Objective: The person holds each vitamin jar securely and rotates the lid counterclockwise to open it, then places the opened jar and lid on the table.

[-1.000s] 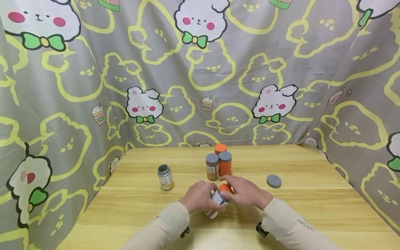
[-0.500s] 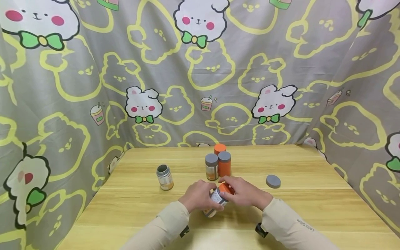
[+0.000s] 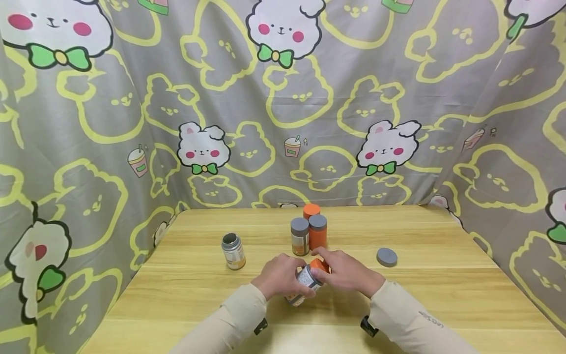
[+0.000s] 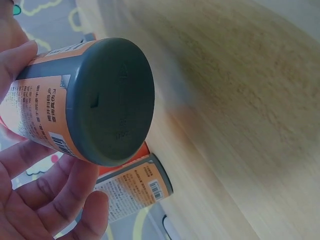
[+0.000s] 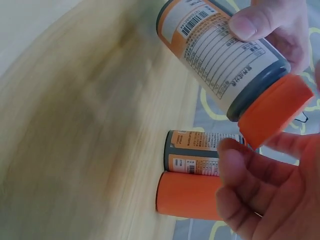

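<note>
Grey cloth [image 3: 265,110] hangs in soft folds at the left, far and right sides. On it are printed white rabbit heads with green bows, yellow outlines and small drink cups. Before it stands a light wooden table [image 3: 177,290] with visible grain, and light shines on its near part.
</note>
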`<state>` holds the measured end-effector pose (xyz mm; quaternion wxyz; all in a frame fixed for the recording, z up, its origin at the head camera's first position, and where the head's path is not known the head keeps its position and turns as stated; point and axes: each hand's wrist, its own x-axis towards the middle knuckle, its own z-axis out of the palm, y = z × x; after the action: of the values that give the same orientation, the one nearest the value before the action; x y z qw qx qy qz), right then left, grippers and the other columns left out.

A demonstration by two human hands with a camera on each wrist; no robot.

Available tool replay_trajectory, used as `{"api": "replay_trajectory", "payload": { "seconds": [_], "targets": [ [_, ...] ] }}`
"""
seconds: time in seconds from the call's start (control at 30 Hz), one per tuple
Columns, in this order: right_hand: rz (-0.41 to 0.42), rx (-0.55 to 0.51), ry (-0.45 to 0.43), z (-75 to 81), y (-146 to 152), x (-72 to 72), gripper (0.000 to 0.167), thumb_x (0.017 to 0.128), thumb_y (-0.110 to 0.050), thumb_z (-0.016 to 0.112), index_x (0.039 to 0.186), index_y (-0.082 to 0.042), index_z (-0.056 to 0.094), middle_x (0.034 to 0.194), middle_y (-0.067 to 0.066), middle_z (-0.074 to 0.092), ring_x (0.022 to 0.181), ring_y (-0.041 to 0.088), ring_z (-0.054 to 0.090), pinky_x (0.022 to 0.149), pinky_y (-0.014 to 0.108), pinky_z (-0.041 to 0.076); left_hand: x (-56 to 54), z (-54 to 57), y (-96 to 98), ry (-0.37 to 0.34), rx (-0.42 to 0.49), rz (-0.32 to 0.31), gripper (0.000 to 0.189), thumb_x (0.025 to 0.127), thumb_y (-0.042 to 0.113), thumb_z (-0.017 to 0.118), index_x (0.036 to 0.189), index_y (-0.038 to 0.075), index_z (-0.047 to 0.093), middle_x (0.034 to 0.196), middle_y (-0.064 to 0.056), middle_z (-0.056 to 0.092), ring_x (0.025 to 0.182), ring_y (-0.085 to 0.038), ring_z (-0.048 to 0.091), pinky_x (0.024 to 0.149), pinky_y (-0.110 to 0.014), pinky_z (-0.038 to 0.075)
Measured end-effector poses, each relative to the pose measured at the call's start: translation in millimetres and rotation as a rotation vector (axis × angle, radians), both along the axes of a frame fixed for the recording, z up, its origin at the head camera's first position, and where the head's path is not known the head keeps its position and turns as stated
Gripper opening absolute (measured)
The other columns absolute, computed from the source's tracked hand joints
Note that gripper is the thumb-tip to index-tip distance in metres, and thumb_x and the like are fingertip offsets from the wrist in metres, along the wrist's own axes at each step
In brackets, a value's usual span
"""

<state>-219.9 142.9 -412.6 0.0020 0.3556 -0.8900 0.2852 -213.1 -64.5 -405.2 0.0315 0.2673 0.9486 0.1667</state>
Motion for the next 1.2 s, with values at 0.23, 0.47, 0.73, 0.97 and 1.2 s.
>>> {"api": "replay_trajectory", "payload": {
  "seconds": [0.23, 0.47, 0.73, 0.97, 1.2],
  "targets": [
    [0.066, -0.027, -0.041, 2.5, 0.7, 0.0, 0.042, 0.093, -0.032, 0.063, 0.127, -0.010, 0.051, 0.097, -0.005, 0.057, 0.079, 0.010, 0.054, 0.066, 0.027, 0.048, 1.1, 0.8, -1.6, 0.016, 0.010, -0.003, 0.051, 0.064, 0.053, 0.084, 0.098, 0.017, 0.071, 0.073, 0.012, 0.057, 0.063, -0.004, 0.051, 0.054, -0.023, 0.042],
    [0.020, -0.006, -0.006, 1.6, 0.3, 1.4, 0.050, 0.096, -0.042, 0.057, 0.131, -0.006, 0.048, 0.101, -0.002, 0.059, 0.083, 0.010, 0.055, 0.070, 0.030, 0.049, 1.0, 1.4, -0.1, 0.023, 0.000, -0.009, 0.052, 0.065, 0.053, 0.084, 0.100, 0.017, 0.070, 0.074, 0.011, 0.058, 0.064, -0.005, 0.051, 0.054, -0.023, 0.042],
    [0.039, -0.029, -0.048, 4.7, -0.1, 2.0, 0.039, 0.096, -0.036, 0.060, 0.124, -0.009, 0.054, 0.096, -0.006, 0.058, 0.080, 0.008, 0.055, 0.068, 0.028, 0.048, 0.8, 4.2, 1.4, 0.025, -0.012, -0.010, 0.054, 0.065, 0.054, 0.084, 0.102, 0.017, 0.070, 0.075, 0.011, 0.059, 0.065, -0.005, 0.051, 0.055, -0.023, 0.042],
    [0.049, -0.037, 0.000, 5.0, 1.5, 1.3, 0.045, 0.094, -0.030, 0.062, 0.131, -0.009, 0.049, 0.114, 0.000, 0.055, 0.096, 0.014, 0.054, 0.080, 0.034, 0.049, -2.7, 4.4, 2.0, 0.026, -0.012, -0.010, 0.053, 0.065, 0.053, 0.084, 0.101, 0.017, 0.070, 0.075, 0.011, 0.058, 0.064, -0.005, 0.051, 0.055, -0.023, 0.042],
    [0.011, -0.042, -0.041, 2.4, -0.4, 0.7, 0.045, 0.097, -0.045, 0.055, 0.125, -0.010, 0.052, 0.096, -0.006, 0.058, 0.080, 0.008, 0.055, 0.069, 0.028, 0.048, -1.2, 3.6, 1.5, 0.017, -0.006, -0.013, 0.051, 0.065, 0.053, 0.084, 0.099, 0.018, 0.070, 0.075, 0.011, 0.058, 0.064, -0.005, 0.051, 0.055, -0.023, 0.043]
  ]
}}
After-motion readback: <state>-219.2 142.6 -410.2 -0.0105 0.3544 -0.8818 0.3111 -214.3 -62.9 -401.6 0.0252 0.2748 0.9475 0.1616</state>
